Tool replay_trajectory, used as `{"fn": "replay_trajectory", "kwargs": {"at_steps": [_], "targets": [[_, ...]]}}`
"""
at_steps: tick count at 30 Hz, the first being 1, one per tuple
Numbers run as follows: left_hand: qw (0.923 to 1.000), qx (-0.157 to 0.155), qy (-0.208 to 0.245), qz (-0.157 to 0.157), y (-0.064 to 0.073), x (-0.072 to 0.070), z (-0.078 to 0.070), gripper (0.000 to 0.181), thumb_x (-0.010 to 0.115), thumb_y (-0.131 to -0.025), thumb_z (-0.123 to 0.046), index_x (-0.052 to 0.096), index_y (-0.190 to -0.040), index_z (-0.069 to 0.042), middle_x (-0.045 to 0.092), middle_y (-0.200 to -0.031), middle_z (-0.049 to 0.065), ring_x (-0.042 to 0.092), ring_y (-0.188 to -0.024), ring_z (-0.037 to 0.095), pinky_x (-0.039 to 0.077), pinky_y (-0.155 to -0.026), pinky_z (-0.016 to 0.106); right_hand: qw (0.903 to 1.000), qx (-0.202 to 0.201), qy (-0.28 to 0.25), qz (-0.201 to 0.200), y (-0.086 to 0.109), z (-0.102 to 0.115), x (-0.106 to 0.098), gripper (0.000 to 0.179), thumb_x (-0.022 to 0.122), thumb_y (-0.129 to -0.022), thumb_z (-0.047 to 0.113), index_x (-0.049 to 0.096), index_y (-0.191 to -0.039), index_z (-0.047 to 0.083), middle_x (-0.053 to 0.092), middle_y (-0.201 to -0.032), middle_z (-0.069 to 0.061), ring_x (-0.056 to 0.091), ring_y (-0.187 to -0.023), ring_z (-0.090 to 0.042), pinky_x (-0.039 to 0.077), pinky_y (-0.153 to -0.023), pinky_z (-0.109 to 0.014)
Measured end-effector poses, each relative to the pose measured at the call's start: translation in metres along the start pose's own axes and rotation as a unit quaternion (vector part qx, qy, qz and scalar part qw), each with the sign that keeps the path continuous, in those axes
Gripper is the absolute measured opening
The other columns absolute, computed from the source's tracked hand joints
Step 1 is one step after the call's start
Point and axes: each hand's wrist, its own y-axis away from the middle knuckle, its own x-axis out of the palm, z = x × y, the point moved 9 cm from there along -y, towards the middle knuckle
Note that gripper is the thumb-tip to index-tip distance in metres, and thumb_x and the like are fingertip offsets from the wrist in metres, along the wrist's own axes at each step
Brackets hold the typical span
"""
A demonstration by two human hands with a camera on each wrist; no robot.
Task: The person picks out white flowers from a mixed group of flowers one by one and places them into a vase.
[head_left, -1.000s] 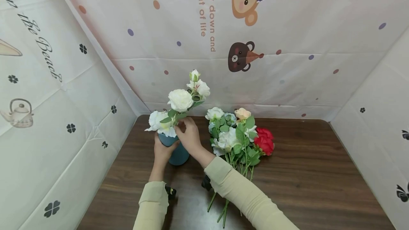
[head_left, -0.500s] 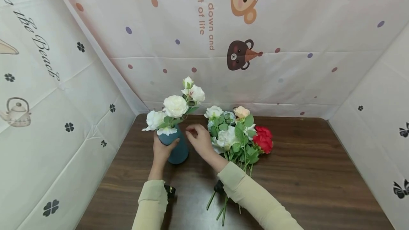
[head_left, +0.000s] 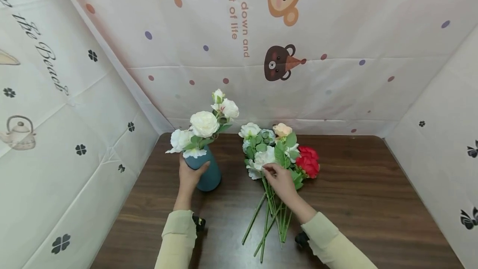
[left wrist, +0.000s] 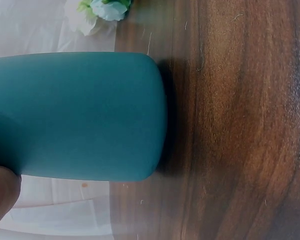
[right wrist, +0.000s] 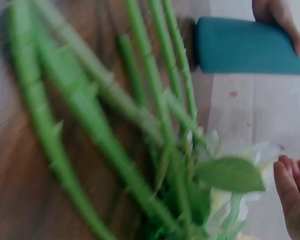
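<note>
My left hand (head_left: pixel 189 173) grips the upper part of a teal vase (head_left: pixel 211 172), with the thumb across the near side. The vase base meets the table in the left wrist view, where only a bit of thumb (left wrist: pixel 2 192) shows. White artificial roses (head_left: pixel 204 124) with green leaves rise from its mouth. My right hand (head_left: pixel 281 182) is over a pile of artificial flowers, fingertips beside a white bloom (head_left: pixel 265 156). In the right wrist view its loosely bent fingers (right wrist: pixel 288 187) hold nothing, and green stems (right wrist: pixel 95 120) fill the foreground.
The pile, right of the vase on the dark wood table (head_left: pixel 354 202), also has a red flower (head_left: pixel 308 162) and a peach one (head_left: pixel 282 130). Its stems point toward the front edge. Printed white cloth (head_left: pixel 336 94) hangs behind and at both sides.
My right hand has left the white roses at the vase and moved right to the flower pile. The roses have settled lower in the vase. My left hand stays on the vase.
</note>
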Motion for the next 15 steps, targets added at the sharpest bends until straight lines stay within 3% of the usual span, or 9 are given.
{"fn": "replay_trajectory", "kwargs": {"at_steps": [5, 9, 12, 15], "targets": [[1.0000, 0.004, 0.000, 0.003, 0.001, 0.000, -0.001, 0.103, 0.080, -0.081, -0.013, 0.016, -0.161, -0.001, 0.031, -0.162, 0.028, 0.032, -0.151, 0.045, 0.026, -0.124, 0.062, 0.9982, 0.055, 0.015, 0.015, 0.007, -0.023, -0.010, 0.017, 0.070, -0.094, 0.006, 0.077, -0.108, -0.002, 0.077, -0.094, -0.015, 0.069, -0.081, -0.022, 0.051, -0.065, -0.022], [0.9999, 0.011, 0.000, 0.002, 0.001, 0.000, -0.003, 0.103, 0.080, -0.081, -0.014, 0.017, -0.161, -0.002, 0.032, -0.162, 0.027, 0.032, -0.150, 0.045, 0.026, -0.124, 0.061, 0.9938, 0.085, 0.052, 0.050, 0.009, -0.032, -0.005, 0.021, 0.069, -0.094, 0.005, 0.076, -0.112, -0.003, 0.078, -0.099, -0.018, 0.070, -0.082, -0.023, 0.051, -0.064, -0.025], [1.0000, 0.009, 0.000, 0.001, 0.000, -0.001, -0.003, 0.103, 0.080, -0.081, -0.015, 0.017, -0.161, -0.003, 0.032, -0.162, 0.027, 0.032, -0.150, 0.044, 0.026, -0.124, 0.061, 0.9868, 0.090, 0.102, 0.088, 0.008, -0.035, 0.004, 0.022, 0.068, -0.095, 0.006, 0.075, -0.113, -0.005, 0.078, -0.102, -0.019, 0.073, -0.086, -0.027, 0.056, -0.069, -0.033], [1.0000, 0.007, 0.000, 0.002, 0.000, 0.000, -0.001, 0.102, 0.080, -0.081, -0.014, 0.017, -0.161, -0.003, 0.032, -0.162, 0.027, 0.032, -0.151, 0.044, 0.026, -0.124, 0.061, 0.9786, 0.080, 0.152, 0.113, 0.006, -0.037, 0.013, 0.015, 0.068, -0.094, 0.006, 0.078, -0.100, -0.003, 0.078, -0.092, -0.017, 0.069, -0.075, -0.023, 0.056, -0.068, -0.036]]}}
